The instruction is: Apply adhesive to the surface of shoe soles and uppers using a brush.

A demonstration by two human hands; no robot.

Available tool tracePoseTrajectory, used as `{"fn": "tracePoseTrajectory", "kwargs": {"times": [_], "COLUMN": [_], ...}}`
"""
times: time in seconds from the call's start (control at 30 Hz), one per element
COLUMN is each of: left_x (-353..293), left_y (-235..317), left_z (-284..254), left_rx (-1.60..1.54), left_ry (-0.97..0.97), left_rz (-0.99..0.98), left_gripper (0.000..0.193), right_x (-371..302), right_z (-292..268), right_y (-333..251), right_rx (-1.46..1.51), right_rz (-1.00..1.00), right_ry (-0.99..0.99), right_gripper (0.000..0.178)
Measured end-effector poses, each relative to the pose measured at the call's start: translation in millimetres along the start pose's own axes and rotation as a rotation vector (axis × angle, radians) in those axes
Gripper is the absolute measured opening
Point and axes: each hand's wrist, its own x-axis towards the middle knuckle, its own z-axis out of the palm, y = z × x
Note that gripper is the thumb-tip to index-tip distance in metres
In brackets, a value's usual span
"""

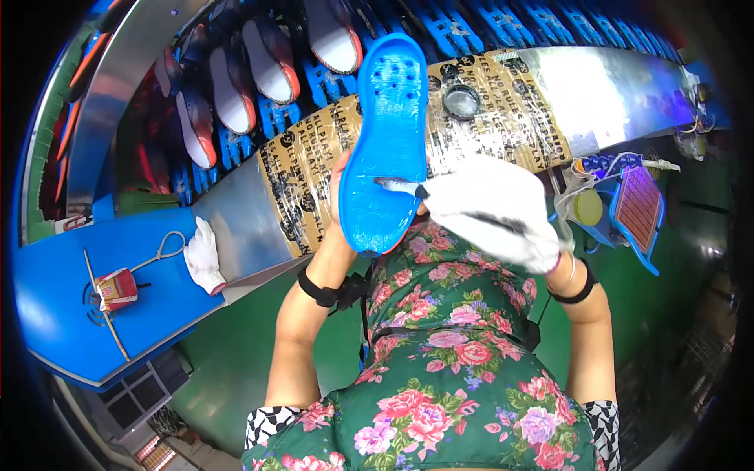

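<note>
A blue shoe sole is held up in front of me, toe end away, with a wet-looking shine and several small holes near its far end. My bare left hand grips it from the left and beneath; most of its fingers are hidden behind the sole. In a white glove, my right hand is closed around a small brush. The brush tip lies against the inner face of the sole, nearer its heel end. The glove hides most of the brush handle.
Beyond the sole, a small round dish stands on a taped brown-paper covering. Dark shoes with white bottoms sit on blue racks at the far left. Left are a white glove and blue panel; right, a blue-framed mesh pad.
</note>
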Motion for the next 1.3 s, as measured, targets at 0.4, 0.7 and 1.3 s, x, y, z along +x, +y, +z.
{"fn": "tracePoseTrajectory", "kwargs": {"times": [0.4,0.7,1.3], "left_x": [-35,-59,46], "left_y": [11,52,107], "left_z": [66,192,306], "left_rx": [0.31,0.668,0.897], "left_ry": [-0.325,-0.59,-0.345], "left_rz": [0.264,0.105,0.905], "left_gripper": [0.122,0.125,0.073], "right_x": [-7,-22,-37], "right_z": [-33,-48,-9], "right_y": [-41,-34,12], "right_rx": [-0.333,-0.471,-0.278], "right_rz": [-0.328,-0.295,-0.161], "right_ry": [-0.065,0.085,0.297], "right_gripper": [0.037,0.039,0.028]}}
